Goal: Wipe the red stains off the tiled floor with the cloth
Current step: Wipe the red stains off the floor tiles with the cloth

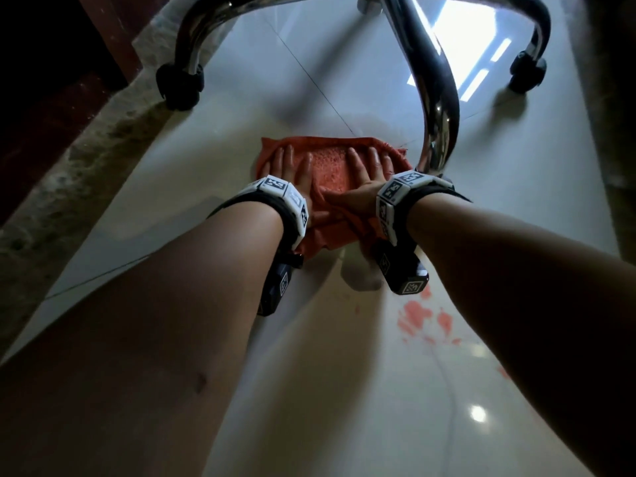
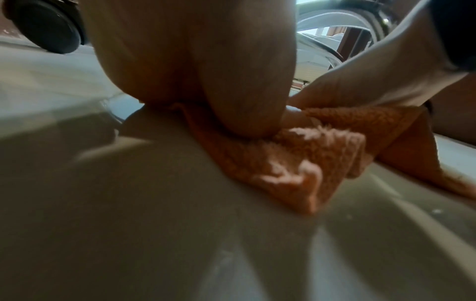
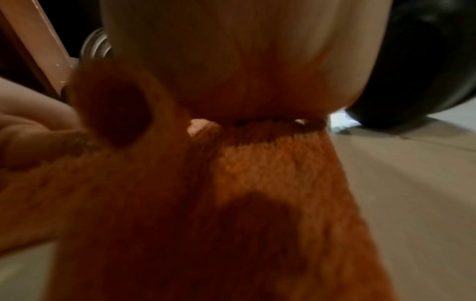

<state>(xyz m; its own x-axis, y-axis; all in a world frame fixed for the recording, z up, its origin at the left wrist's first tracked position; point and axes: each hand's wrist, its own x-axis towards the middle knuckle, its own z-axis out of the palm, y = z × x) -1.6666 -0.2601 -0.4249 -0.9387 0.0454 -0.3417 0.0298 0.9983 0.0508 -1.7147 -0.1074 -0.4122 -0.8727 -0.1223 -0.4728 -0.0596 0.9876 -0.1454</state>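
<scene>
An orange-red cloth lies spread on the pale tiled floor just in front of a chrome chair leg. My left hand presses flat on its left half, fingers straight. On the right half my right hand presses flat too, thumb stretched across the middle. Red stains smear the tile nearer to me, under my right forearm, apart from the cloth. The left wrist view shows the palm heel on the bunched cloth. Cloth fills the right wrist view under the palm.
A chrome chair base arches over the floor, with black casters at the left and right. Dark wooden furniture and a stone-patterned strip run along the left. Bare tile lies around the cloth and toward me.
</scene>
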